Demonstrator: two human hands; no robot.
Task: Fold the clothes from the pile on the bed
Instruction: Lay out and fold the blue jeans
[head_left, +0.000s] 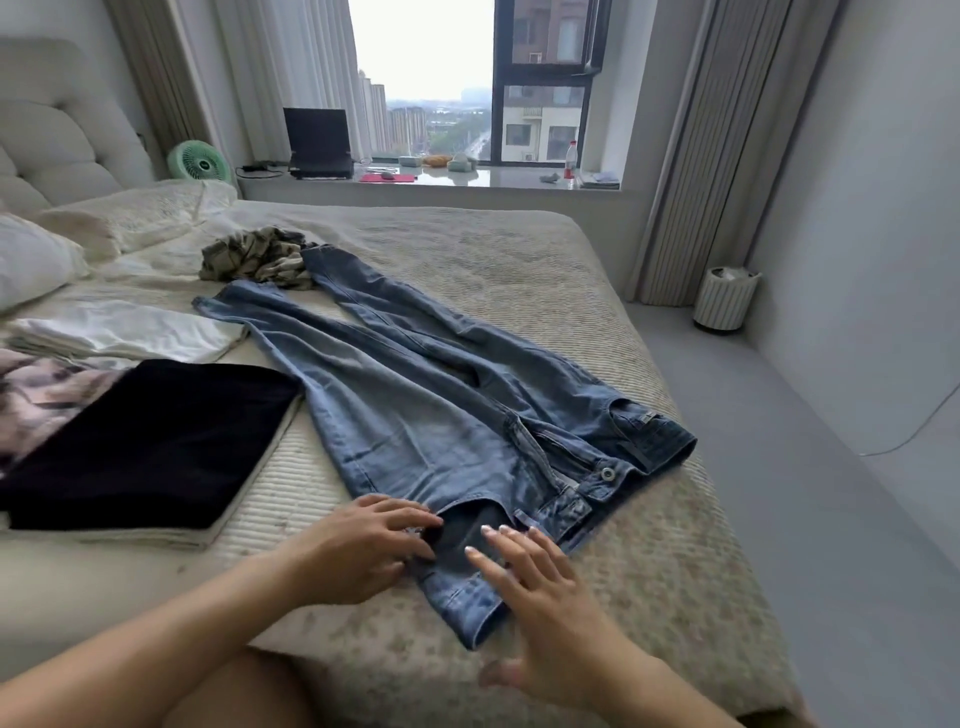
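Blue jeans (415, 395) lie spread along the bed (545, 260), legs pointing toward the window, waistband nearest me with the fly open. My left hand (363, 545) rests on the waistband's left part, fingers slightly bent on the denim. My right hand (540, 592) hovers with fingers spread, just above the waistband's near corner. A crumpled plaid garment (254, 254) lies beyond the jeans' leg ends. Folded items sit to the left: a black garment (150, 441) on a cream one, a white folded stack (124, 332), and a pink patterned piece (36, 400).
Pillows (31, 260) and a padded headboard are at the far left. The windowsill holds a laptop (317, 143), a green fan (200, 163) and a bottle (571, 161). A striped bin (724, 299) stands on the floor to the right of the bed.
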